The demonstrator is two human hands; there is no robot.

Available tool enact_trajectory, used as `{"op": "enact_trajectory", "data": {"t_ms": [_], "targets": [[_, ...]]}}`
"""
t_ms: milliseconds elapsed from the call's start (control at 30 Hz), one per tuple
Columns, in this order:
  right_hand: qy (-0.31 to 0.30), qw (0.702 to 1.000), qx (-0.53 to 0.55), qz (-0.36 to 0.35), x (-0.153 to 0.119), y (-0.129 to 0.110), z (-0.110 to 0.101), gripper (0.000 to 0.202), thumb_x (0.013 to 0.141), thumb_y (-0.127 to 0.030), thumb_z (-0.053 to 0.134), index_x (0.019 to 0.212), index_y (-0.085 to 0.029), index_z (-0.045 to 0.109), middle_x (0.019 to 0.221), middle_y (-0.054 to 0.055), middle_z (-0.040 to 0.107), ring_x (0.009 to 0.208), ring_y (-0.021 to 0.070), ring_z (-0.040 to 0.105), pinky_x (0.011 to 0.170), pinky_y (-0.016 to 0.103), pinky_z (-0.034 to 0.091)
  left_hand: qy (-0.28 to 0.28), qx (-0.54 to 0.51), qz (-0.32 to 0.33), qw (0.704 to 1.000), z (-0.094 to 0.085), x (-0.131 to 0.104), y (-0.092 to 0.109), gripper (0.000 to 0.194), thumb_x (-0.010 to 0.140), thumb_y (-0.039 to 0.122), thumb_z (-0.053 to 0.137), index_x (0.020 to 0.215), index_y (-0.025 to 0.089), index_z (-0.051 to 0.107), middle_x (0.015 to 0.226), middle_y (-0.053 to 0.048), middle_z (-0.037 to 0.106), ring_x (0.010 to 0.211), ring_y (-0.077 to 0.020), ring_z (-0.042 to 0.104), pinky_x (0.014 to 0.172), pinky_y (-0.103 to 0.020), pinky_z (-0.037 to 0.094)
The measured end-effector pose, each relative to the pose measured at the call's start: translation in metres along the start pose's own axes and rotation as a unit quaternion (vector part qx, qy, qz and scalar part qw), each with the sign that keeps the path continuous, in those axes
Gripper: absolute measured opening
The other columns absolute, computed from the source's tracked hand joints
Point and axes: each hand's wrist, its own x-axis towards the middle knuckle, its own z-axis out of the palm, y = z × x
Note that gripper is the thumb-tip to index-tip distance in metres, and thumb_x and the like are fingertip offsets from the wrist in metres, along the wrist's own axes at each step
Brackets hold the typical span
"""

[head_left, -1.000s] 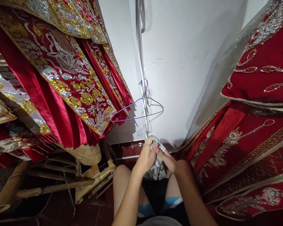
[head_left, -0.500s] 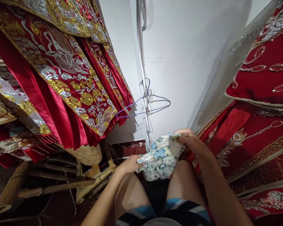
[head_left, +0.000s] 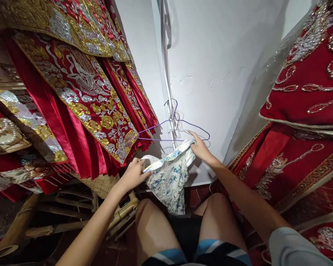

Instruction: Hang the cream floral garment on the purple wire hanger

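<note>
A white garment [head_left: 169, 177] with a blue and yellow floral print hangs stretched between my hands, above my knees. My left hand [head_left: 134, 171] grips its upper left end, fingers closed on the cloth. Higher up, my right hand [head_left: 199, 147] pinches the upper right end, with one finger extended toward the hanger. The thin purple hanger [head_left: 161, 140] hangs from a hook on the white wall strip just above the garment. My right hand is near the hanger's lower right part; whether they touch is unclear.
Red embroidered costumes with gold and silver sequins [head_left: 100, 107] hang on the left. More red beaded garments [head_left: 302, 99] hang on the right. A bamboo chair [head_left: 58, 225] stands at the lower left. Ahead is the white wall [head_left: 211, 55].
Both hands have spread apart, the left moving left and the right moving up and left. The bunched garment has opened out and risen nearer the hanger.
</note>
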Motion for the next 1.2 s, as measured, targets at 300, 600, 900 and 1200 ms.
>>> {"op": "enact_trajectory", "data": {"t_ms": [300, 600, 900, 1200], "targets": [[-0.009, 1.0, -0.004, 0.012, -0.004, 0.003, 0.006, 0.014, 0.068, -0.024, 0.042, 0.06, -0.019, 0.053, 0.058, -0.001, 0.051, 0.057, 0.0142, 0.043, 0.053, 0.024, 0.029, 0.058, -0.017, -0.063, 0.996, -0.008, -0.002, -0.013, 0.025, 0.084, 0.032, 0.044, 0.072, 0.018, 0.06, 0.148, -0.015, 0.048, 0.14, -0.0393, 0.029, 0.112, -0.061, 0.028], [-0.044, 0.997, 0.047, 0.042, -0.035, -0.035, -0.03, 0.018, 0.067, -0.024, 0.043, 0.062, -0.018, 0.059, 0.056, 0.0, 0.053, 0.052, 0.0141, 0.044, 0.05, 0.024, 0.03, 0.227, -0.176, 0.018, 0.958, -0.031, 0.051, 0.033, 0.028, 0.091, 0.03, 0.036, 0.1, 0.017, 0.059, 0.146, -0.016, 0.05, 0.139, -0.0276, 0.043, 0.113, -0.046, 0.035], [0.091, 0.996, 0.005, 0.011, -0.048, -0.036, -0.046, 0.067, 0.067, -0.015, 0.049, 0.133, -0.023, 0.051, 0.086, 0.004, 0.069, 0.063, 0.0179, 0.056, 0.058, 0.026, 0.04, 0.173, -0.129, 0.084, 0.973, -0.043, 0.095, 0.034, 0.043, 0.083, 0.02, 0.033, 0.115, 0.014, 0.062, 0.114, -0.012, 0.069, 0.109, -0.0257, 0.063, 0.1, -0.038, 0.046], [0.214, 0.967, -0.141, 0.003, -0.035, -0.031, -0.097, 0.08, 0.07, -0.022, 0.059, 0.146, -0.02, 0.036, 0.065, -0.002, 0.059, 0.057, 0.0189, 0.054, 0.056, 0.027, 0.037, 0.137, -0.104, 0.089, 0.981, -0.045, 0.093, 0.042, 0.032, 0.086, 0.022, 0.031, 0.101, 0.018, 0.059, 0.094, -0.006, 0.066, 0.086, -0.0219, 0.061, 0.081, -0.032, 0.047]]}}
